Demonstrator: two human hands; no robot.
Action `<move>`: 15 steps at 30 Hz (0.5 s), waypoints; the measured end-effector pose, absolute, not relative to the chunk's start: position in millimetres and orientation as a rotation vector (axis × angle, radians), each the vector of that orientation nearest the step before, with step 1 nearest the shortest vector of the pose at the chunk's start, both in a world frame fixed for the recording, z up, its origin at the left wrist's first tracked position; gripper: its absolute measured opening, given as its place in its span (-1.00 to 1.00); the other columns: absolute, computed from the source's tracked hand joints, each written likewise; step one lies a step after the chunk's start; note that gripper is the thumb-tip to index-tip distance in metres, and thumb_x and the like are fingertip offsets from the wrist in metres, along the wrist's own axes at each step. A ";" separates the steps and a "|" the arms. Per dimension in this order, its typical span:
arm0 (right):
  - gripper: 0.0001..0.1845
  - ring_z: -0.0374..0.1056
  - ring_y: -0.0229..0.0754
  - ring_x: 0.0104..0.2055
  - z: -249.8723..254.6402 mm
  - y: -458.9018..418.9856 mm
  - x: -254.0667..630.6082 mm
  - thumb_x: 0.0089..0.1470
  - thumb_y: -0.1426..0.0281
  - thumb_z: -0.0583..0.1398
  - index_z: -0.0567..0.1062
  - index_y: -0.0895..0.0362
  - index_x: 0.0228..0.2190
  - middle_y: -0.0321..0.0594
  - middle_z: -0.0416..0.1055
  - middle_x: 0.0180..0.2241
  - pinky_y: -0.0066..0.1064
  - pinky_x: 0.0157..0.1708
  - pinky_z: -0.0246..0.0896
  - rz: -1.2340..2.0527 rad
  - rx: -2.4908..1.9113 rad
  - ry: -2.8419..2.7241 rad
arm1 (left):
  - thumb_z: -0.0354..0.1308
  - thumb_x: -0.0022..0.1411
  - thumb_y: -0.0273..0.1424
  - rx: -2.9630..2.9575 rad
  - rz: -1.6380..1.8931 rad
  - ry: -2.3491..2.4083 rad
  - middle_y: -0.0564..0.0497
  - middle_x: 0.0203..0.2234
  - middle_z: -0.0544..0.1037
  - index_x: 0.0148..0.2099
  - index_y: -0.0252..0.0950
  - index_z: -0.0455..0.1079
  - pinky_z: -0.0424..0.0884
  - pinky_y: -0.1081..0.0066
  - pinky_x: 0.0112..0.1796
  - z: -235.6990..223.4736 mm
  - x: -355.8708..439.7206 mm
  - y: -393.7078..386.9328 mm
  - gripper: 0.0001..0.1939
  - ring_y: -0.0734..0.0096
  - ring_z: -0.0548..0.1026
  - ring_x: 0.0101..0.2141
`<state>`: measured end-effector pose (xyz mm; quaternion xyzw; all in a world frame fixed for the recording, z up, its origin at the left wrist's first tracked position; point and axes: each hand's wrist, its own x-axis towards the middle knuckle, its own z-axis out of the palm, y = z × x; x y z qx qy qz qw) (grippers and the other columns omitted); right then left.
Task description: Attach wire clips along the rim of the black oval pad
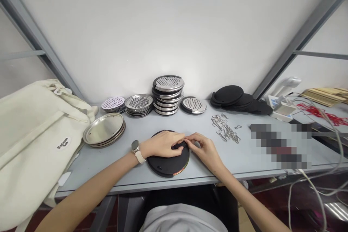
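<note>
My left hand [162,144] is half curled over the black disc [166,165], and my right hand [204,148] pinches in at its edge; I can't tell if either has a hold. The disc sits on the surface [236,159]. It looks light, stiff and smooth, so it may slip; the edge seems best to grab. Metal clips [228,130] lie off to the right.

Disc [169,165] before grater stack [168,96]
</note>
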<state>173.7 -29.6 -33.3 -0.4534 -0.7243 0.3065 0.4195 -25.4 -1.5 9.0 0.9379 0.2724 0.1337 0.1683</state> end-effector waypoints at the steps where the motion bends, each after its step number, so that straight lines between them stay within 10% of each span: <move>1: -0.81 0.35 -0.18 -0.34 -32.8 -29.6 172.9 0.15 0.33 0.15 0.56 0.09 -0.32 -0.22 0.45 -0.38 -0.37 -0.26 0.23 0.756 -1.139 -1.821 | 0.03 0.19 -0.41 2.665 0.382 0.775 0.12 -0.53 0.30 -0.32 -0.25 0.14 0.12 0.47 -0.46 8.7 -25.4 -1.3 -0.90 0.48 0.26 -0.52; 15: -0.77 0.30 -0.23 -0.40 -32.7 -31.0 181.6 0.17 0.26 0.12 0.49 0.15 -0.30 -0.26 0.41 -0.45 -0.43 -0.36 0.24 0.959 -1.085 -1.840 | 0.03 0.20 -0.42 2.674 0.394 0.778 0.12 -0.53 0.29 -0.34 -0.25 0.13 0.12 0.46 -0.46 9.9 -24.9 -3.0 -0.90 0.48 0.25 -0.53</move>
